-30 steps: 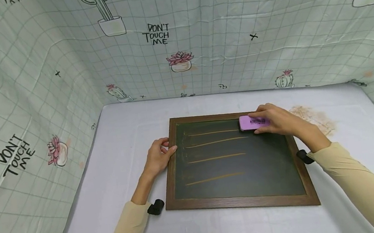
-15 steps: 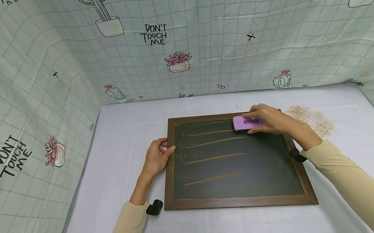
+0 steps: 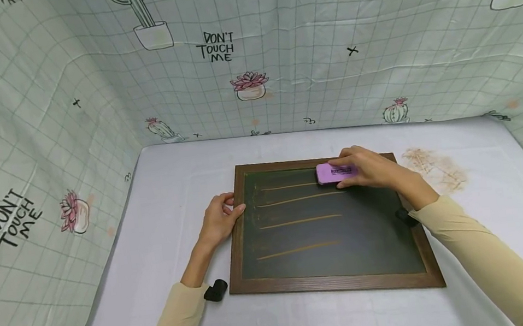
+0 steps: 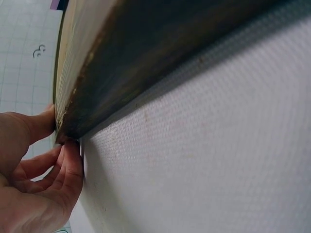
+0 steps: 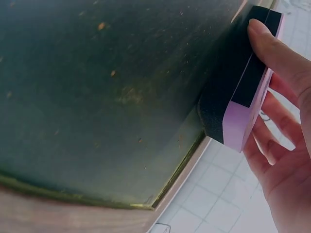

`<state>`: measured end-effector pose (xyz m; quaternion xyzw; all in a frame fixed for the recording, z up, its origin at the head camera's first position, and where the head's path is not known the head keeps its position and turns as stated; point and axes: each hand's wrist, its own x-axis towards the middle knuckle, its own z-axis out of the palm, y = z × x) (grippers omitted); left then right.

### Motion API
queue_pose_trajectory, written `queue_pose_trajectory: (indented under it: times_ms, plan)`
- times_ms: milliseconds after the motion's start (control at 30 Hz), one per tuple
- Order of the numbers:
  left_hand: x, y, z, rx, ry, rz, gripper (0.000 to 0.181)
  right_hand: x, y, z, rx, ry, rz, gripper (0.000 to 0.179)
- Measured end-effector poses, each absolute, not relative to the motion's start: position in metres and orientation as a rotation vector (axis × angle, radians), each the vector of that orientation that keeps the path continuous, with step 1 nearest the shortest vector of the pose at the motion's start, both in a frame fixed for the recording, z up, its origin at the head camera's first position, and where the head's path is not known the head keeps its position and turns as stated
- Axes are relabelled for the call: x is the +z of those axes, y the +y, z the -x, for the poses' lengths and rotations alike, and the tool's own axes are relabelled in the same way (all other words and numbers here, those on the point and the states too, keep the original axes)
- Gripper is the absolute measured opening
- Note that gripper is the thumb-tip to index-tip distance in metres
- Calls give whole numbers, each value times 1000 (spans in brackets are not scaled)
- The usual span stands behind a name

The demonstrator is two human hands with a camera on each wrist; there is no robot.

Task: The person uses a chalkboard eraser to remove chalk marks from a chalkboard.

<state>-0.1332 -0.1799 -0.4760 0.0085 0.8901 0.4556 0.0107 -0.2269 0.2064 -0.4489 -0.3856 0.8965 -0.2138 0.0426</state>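
A chalkboard [image 3: 333, 258] in a brown wooden frame lies on the table, with several yellow chalk lines across its left and middle part. My right hand [image 3: 368, 168] grips a purple board eraser [image 3: 324, 174] near the board's far edge, over the top line's right end. In the right wrist view, the eraser's dark felt [image 5: 223, 82] faces the board, with the thumb on one side and the fingers on the other. My left hand [image 3: 218, 221] pinches the frame's left edge; in the left wrist view, the thumb is above and the fingers [image 4: 73, 170] are at its underside.
The table has a white cover [image 3: 283, 325]. A brownish dust smudge [image 3: 436, 167] marks it right of the board. A patterned grid curtain [image 3: 305, 41] hangs behind and at the sides. Small yellow chalk specks [image 5: 112, 74] dot the board surface.
My right hand has slid the eraser leftward along the board's far edge, covering more of the top line's right end. The left hand stays at the frame.
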Motion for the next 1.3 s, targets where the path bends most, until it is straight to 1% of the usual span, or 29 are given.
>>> queue_pose_trajectory:
  times_ms: [267,467,900,1300]
  plan:
    - [-475,-179,133,1442,2772,-40,44,-448,198,230,-650,2716,1166,59]
    - [-476,-179,134,1427,2754,-2,46,-448,193,232,-654,2718,1181,60]
    - [-476,-180,133,1417,2772,-14,43,-450,176,235,-667,2677,1200,59]
    - [-477,-179,134,1405,2760,-3,46,-449,158,236,-668,2662,1240,59]
